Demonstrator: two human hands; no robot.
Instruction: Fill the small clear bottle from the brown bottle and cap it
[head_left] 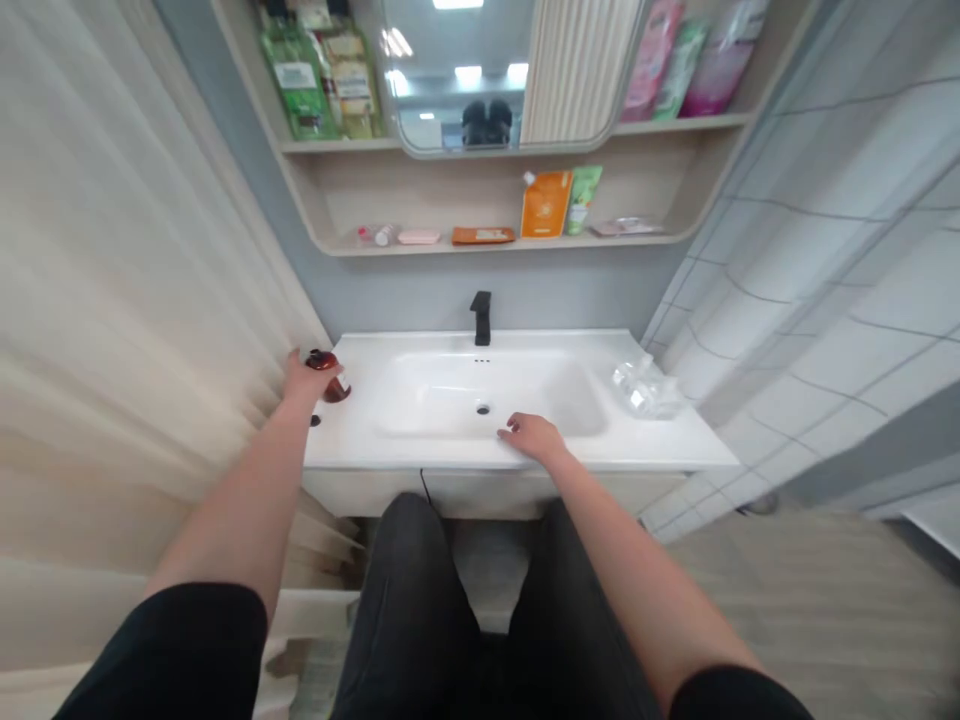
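Observation:
At the left end of the white sink counter, my left hand [306,378] is wrapped around a brown bottle [336,388] with a dark cap and a pale label. The bottle leans slightly, and I cannot tell whether its base rests on the counter. A small black object [315,420] lies just below that hand at the counter's left edge. Over the front rim of the basin [427,395] hovers my right hand [531,436], its fingers loosely bent and apart, holding nothing.
A black faucet [482,318] stands behind the basin. Clear plastic items [646,390] sit on the counter's right end. Above, a shelf unit [495,250] carries bottles, an orange pouch [546,204] and a green tube [583,200] around a mirror [465,75]. A curtain [150,300] hangs close at left.

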